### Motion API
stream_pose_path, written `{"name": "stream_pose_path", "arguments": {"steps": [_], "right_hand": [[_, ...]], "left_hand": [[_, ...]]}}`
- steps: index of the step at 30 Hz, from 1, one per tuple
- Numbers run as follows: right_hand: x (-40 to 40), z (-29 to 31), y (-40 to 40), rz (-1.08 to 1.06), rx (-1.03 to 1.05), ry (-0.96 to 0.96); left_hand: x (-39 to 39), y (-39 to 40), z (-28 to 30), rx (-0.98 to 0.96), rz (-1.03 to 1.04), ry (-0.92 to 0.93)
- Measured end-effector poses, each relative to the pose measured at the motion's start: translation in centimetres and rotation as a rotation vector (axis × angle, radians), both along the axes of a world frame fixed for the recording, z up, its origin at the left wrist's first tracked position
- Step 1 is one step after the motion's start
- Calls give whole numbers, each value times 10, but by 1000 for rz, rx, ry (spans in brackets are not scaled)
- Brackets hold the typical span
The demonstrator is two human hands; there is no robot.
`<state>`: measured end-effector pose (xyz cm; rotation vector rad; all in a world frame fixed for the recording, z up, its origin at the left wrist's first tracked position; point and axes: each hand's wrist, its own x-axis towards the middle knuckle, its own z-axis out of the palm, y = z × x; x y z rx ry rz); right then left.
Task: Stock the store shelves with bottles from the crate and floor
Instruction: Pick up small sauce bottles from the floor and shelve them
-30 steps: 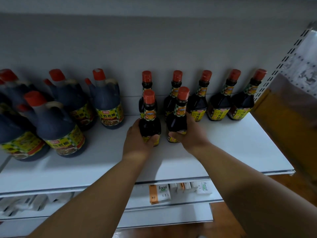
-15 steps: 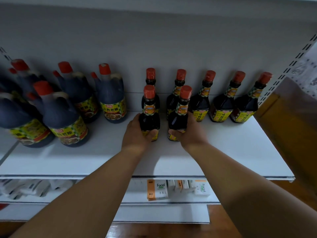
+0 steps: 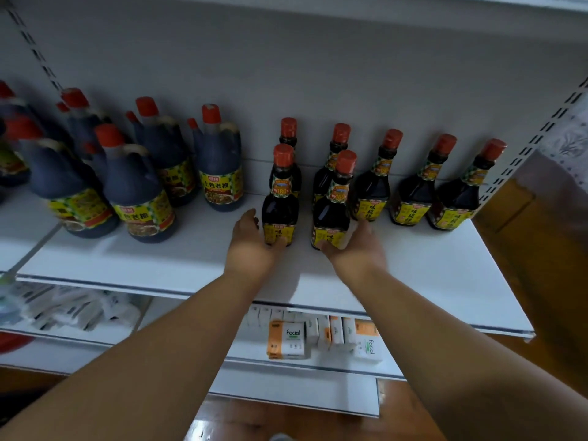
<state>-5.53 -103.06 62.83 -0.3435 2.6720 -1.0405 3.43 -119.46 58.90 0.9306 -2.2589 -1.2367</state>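
Here the shelf (image 3: pixel 429 275) is carrying two bottles (image 3: pixel 280 214) near its middle, ahead of the far row. The left hand (image 3: pixel 251 246) and right hand (image 3: pixel 356 249) are lying half-open, cupping their bases loosely; easing away straight should be keeping both upright.

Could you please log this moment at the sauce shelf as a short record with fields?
place: white store shelf
back row: five small soy sauce bottles with red caps, upright against the back panel
front row: two small bottles, left front bottle and right front bottle
left hand: open, beside the left front bottle's base
right hand: open, cupping the right front bottle's base
left section: large handled soy sauce jugs
shelf below: Facial tissue packs
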Motion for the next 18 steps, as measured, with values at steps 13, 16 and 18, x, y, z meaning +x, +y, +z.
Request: {"name": "stream_pose_path", "arguments": {"steps": [13, 16, 18], "right_hand": [[85, -5, 4, 503, -90, 138], [121, 0, -3, 625, -99, 172], [149, 7, -13, 716, -102, 204]], "left_hand": [[116, 87, 9, -296, 208, -71], [169, 89, 11, -273, 271, -130], [207, 84, 14, -260, 325, -141]]}}
